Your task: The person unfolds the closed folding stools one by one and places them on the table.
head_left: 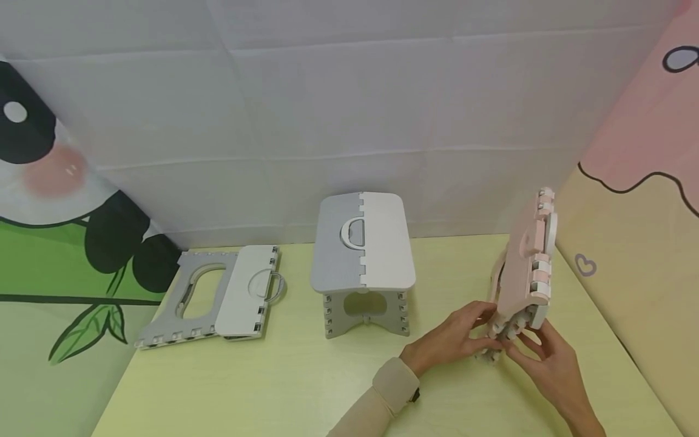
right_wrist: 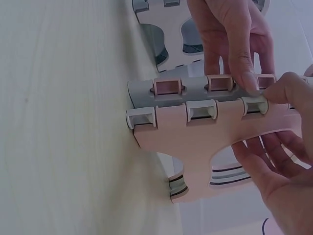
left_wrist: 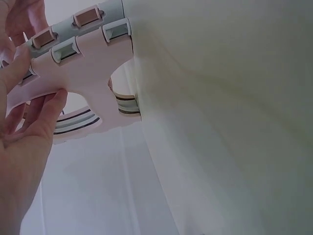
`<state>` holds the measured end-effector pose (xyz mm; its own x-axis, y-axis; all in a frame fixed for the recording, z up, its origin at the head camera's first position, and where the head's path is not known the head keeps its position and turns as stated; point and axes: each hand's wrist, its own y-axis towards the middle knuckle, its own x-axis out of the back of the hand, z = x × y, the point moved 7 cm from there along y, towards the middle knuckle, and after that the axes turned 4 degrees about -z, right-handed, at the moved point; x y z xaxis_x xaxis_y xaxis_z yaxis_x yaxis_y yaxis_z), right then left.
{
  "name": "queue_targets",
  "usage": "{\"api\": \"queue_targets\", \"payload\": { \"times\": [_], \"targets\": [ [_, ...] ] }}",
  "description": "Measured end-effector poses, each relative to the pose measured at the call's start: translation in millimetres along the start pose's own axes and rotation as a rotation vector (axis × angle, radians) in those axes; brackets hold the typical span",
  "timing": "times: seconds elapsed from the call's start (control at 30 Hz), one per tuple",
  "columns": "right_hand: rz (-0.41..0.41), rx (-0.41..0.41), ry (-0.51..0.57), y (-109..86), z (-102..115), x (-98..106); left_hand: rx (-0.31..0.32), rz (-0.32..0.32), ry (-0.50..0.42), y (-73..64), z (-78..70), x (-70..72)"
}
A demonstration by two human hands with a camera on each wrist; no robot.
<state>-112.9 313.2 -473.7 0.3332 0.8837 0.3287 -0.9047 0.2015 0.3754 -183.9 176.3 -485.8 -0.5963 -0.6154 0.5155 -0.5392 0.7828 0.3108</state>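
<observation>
A pink and pale grey folding stool (head_left: pixel 526 261) stands on edge, partly folded, at the right side of the table. My left hand (head_left: pixel 459 334) grips its near left panel, thumb on the hinged edge; in the left wrist view the fingers (left_wrist: pixel 49 115) reach into the panel's cutout. From the other side my right hand (head_left: pixel 554 364) grips the near right part. In the right wrist view its thumb (right_wrist: pixel 283 88) lies on the hinge edge and its fingers curl into the cutout. The thumbs nearly meet at the hinge tabs (right_wrist: pixel 200 110).
A grey and white folding stool (head_left: pixel 363 243) stands unfolded in the middle of the pale yellow table (head_left: pixel 262 388). To its left another grey and white stool (head_left: pixel 246 291) lies partly folded. A white cloth wall (head_left: pixel 338 109) rises behind, and a patterned sheet (head_left: pixel 639 273) borders the right side.
</observation>
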Motion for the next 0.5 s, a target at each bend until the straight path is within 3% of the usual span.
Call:
{"api": "queue_targets", "payload": {
  "times": [0.5],
  "targets": [
    [-0.01,-0.018,-0.005,-4.2,-2.0,8.6,-0.011,-0.001,-0.018,-2.1,-1.2,3.9]
  ]
}}
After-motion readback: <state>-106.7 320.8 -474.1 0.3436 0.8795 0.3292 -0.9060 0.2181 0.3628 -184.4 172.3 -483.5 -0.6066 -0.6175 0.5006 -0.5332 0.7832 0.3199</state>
